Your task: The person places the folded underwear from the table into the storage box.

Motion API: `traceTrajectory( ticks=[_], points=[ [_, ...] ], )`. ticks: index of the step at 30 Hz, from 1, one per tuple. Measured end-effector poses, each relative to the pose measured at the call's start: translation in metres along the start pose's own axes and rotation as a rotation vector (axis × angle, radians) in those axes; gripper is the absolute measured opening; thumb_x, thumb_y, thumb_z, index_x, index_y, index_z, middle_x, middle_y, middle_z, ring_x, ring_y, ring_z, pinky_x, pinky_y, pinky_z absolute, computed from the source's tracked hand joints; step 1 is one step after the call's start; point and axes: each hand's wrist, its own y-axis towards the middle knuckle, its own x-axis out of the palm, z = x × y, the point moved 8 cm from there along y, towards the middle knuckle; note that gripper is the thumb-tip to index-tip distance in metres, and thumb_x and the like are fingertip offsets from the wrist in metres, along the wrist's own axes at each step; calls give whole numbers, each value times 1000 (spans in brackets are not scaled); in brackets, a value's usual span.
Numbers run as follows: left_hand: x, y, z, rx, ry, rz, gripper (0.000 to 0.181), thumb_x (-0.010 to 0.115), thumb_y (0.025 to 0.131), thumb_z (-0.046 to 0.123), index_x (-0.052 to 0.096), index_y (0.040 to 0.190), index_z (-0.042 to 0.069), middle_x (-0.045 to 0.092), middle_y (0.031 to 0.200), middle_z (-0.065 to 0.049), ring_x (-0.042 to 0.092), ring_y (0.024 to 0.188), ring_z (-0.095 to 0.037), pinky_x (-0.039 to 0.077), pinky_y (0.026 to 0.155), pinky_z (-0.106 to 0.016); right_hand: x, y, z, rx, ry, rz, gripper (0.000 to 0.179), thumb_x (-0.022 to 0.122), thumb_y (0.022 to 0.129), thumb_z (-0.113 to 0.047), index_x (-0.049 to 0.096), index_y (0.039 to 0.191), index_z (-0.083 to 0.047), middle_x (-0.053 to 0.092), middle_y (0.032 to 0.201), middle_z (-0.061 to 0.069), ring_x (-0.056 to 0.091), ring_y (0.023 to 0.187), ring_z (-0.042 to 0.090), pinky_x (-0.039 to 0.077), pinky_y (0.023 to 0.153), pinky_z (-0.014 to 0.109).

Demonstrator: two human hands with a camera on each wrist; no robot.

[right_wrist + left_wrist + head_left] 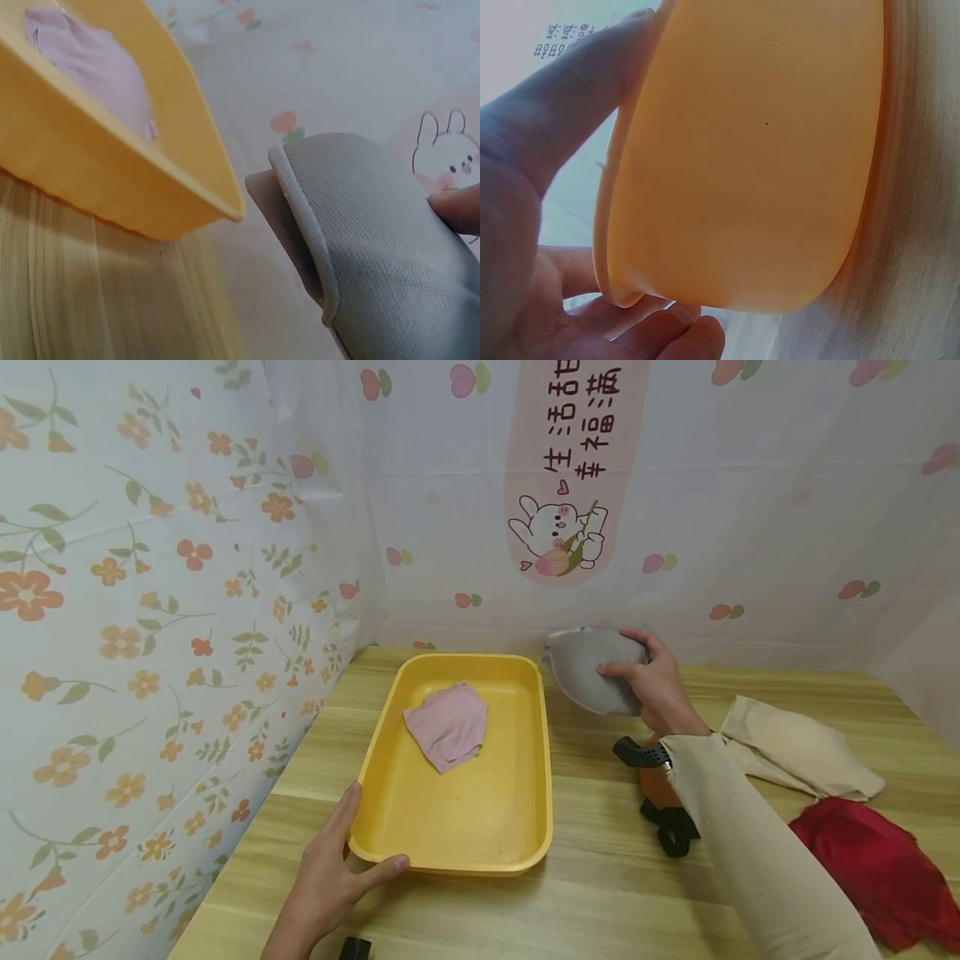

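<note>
A yellow plastic basin (450, 802) stands on the wooden table, with a folded pink cloth garment (450, 727) lying inside toward its far left. My left hand (326, 868) grips the basin's near left corner, thumb along the front rim and fingers at the left side. In the left wrist view, fingers curl about the rim (604, 217). Right of the basin's far end, my right hand (660, 681) holds a grey bra (596, 668), its cups folded together, raised above the table. The right wrist view shows the bra's edge beside the basin corner, apart from it.
A folded beige garment (802, 743) and a shiny red garment (877, 868) lie on the right of the table, partly behind my right sleeve (765, 852). Floral sheets hang at the left (150, 635) and back (450, 527).
</note>
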Motion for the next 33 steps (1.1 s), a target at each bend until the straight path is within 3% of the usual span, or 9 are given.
traceTrajectory(
  ticks=[18, 33],
  points=[
    [0, 1, 0, 12, -1, 3, 117, 85, 77, 47, 17, 160, -1, 20, 166, -26, 24, 152, -47, 29, 120, -62, 30, -16, -20, -58, -8, -105, 79, 73, 87, -3, 35, 154, -20, 15, 166, 14, 22, 146, 43, 31, 115, 72],
    [0, 1, -1, 16, -2, 6, 118, 85, 77, 48, 17, 160, -1, 20, 166, -26, 24, 152, -46, 29, 120, -61, 74, -33, -28, -86, -32, -244, 79, 74, 84, -1, 38, 153, -18, 20, 163, 13, 28, 142, 42, 35, 114, 69]
  ],
)
